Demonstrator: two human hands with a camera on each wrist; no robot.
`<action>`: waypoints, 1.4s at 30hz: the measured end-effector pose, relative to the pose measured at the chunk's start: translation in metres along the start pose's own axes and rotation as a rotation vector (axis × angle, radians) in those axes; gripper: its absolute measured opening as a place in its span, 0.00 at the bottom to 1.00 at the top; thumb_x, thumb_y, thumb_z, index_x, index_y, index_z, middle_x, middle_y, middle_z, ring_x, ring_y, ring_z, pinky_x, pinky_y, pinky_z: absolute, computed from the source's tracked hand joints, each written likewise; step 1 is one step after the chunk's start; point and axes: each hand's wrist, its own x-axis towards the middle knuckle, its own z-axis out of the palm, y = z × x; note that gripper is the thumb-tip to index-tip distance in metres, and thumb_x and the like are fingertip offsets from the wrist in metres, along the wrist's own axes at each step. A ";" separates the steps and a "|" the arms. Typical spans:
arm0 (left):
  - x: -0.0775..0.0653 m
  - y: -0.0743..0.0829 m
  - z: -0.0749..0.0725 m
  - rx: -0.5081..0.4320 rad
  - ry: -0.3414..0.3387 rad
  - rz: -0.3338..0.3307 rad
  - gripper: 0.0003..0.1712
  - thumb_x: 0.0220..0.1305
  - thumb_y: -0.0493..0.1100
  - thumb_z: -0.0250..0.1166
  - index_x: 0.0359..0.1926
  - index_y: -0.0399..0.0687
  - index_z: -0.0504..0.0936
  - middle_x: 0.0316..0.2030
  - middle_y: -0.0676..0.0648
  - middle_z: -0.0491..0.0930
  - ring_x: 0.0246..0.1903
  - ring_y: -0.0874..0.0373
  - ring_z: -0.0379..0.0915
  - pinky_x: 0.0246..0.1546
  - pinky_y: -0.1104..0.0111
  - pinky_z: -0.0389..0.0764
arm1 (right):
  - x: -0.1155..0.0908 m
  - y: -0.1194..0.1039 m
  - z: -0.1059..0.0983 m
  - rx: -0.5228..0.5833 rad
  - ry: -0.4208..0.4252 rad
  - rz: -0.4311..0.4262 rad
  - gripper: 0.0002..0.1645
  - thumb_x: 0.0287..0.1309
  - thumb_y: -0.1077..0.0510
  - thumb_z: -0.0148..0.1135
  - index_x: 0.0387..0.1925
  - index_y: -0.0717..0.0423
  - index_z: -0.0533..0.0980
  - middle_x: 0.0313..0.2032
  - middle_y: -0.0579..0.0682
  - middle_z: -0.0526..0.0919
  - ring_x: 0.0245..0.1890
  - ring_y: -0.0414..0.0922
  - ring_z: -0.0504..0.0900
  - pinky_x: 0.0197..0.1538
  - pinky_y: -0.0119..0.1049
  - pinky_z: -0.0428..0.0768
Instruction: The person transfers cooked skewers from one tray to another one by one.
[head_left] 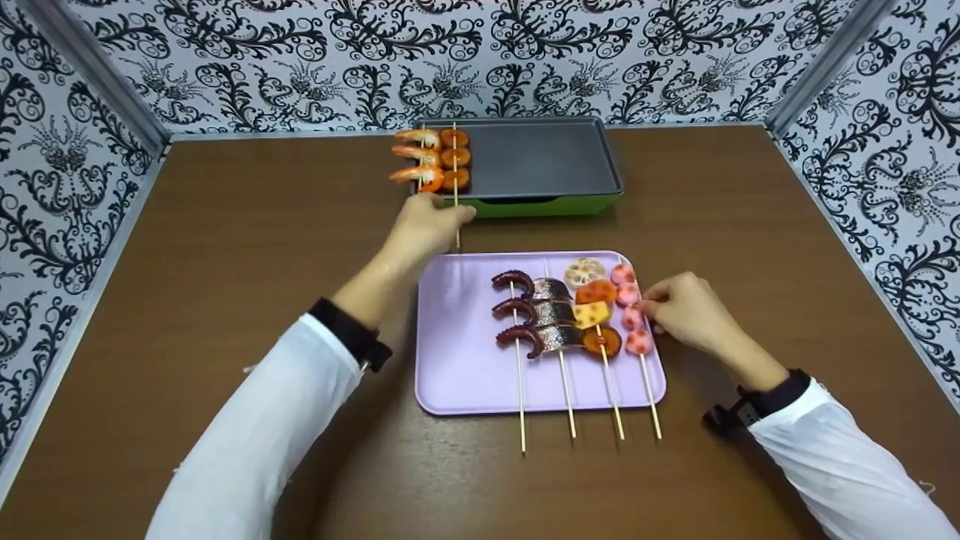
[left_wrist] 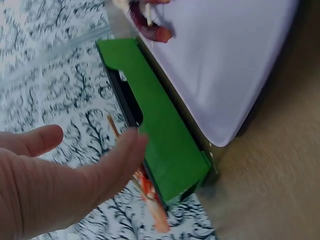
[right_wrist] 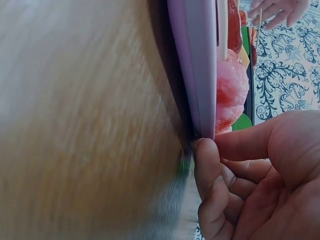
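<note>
My left hand (head_left: 424,229) is at the front left corner of a green grill (head_left: 547,208) with a dark plate. In the left wrist view its thumb and fingers stand apart. Beside it on the grill lie a shrimp skewer (head_left: 429,178) and a skewer of round orange-brown slices (head_left: 455,158), whose stick passes by the fingers. My right hand (head_left: 694,311) pinches the right rim of a lilac tray (head_left: 465,337), thumb above and forefinger below, as the right wrist view shows. Close to those fingers lies a skewer of pink balls (head_left: 632,318).
Also on the tray are a tentacle skewer (head_left: 517,337), a silvery-skinned fish skewer (head_left: 553,313) and a mixed vegetable skewer (head_left: 592,315); their sticks overhang the front rim. Patterned panels (head_left: 450,67) border the brown table (head_left: 247,225) behind and at both sides.
</note>
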 end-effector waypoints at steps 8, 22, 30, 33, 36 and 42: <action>0.020 -0.002 0.001 -0.328 -0.063 -0.156 0.22 0.60 0.45 0.58 0.54 0.41 0.67 0.30 0.44 0.73 0.22 0.54 0.75 0.43 0.59 0.83 | 0.000 0.001 -0.001 0.009 -0.003 -0.002 0.10 0.55 0.55 0.58 0.27 0.55 0.82 0.20 0.51 0.83 0.15 0.39 0.77 0.16 0.30 0.73; 0.030 -0.002 0.003 -0.433 -0.055 -0.109 0.20 0.62 0.30 0.53 0.55 0.30 0.68 0.27 0.41 0.75 0.16 0.58 0.75 0.28 0.68 0.84 | 0.000 0.002 0.002 0.016 0.000 0.004 0.10 0.55 0.54 0.59 0.27 0.54 0.82 0.19 0.50 0.82 0.15 0.40 0.77 0.16 0.31 0.73; 0.027 -0.005 0.002 -0.544 -0.064 -0.103 0.16 0.61 0.31 0.56 0.50 0.32 0.74 0.26 0.43 0.78 0.18 0.59 0.77 0.26 0.72 0.83 | 0.000 0.002 0.001 0.022 -0.001 0.015 0.10 0.55 0.54 0.58 0.28 0.54 0.82 0.21 0.50 0.83 0.15 0.40 0.78 0.17 0.31 0.74; 0.023 -0.005 0.002 -0.576 -0.069 -0.073 0.16 0.60 0.31 0.57 0.50 0.31 0.74 0.26 0.43 0.78 0.19 0.59 0.77 0.25 0.73 0.83 | 0.000 0.001 0.001 0.023 -0.002 0.012 0.10 0.55 0.54 0.58 0.28 0.54 0.82 0.20 0.51 0.83 0.15 0.41 0.78 0.17 0.31 0.74; 0.018 -0.004 0.003 -0.592 -0.071 -0.046 0.14 0.59 0.31 0.58 0.48 0.32 0.75 0.27 0.42 0.79 0.19 0.59 0.77 0.25 0.72 0.83 | -0.001 0.001 0.001 0.020 -0.003 0.012 0.10 0.55 0.54 0.58 0.28 0.54 0.82 0.20 0.51 0.83 0.15 0.40 0.78 0.16 0.31 0.74; 0.004 -0.006 0.005 -0.641 -0.081 0.007 0.12 0.58 0.29 0.58 0.44 0.31 0.76 0.27 0.41 0.79 0.18 0.58 0.78 0.24 0.71 0.83 | -0.002 0.000 0.001 0.009 -0.010 0.025 0.11 0.55 0.55 0.57 0.27 0.55 0.82 0.19 0.51 0.82 0.15 0.39 0.76 0.16 0.31 0.72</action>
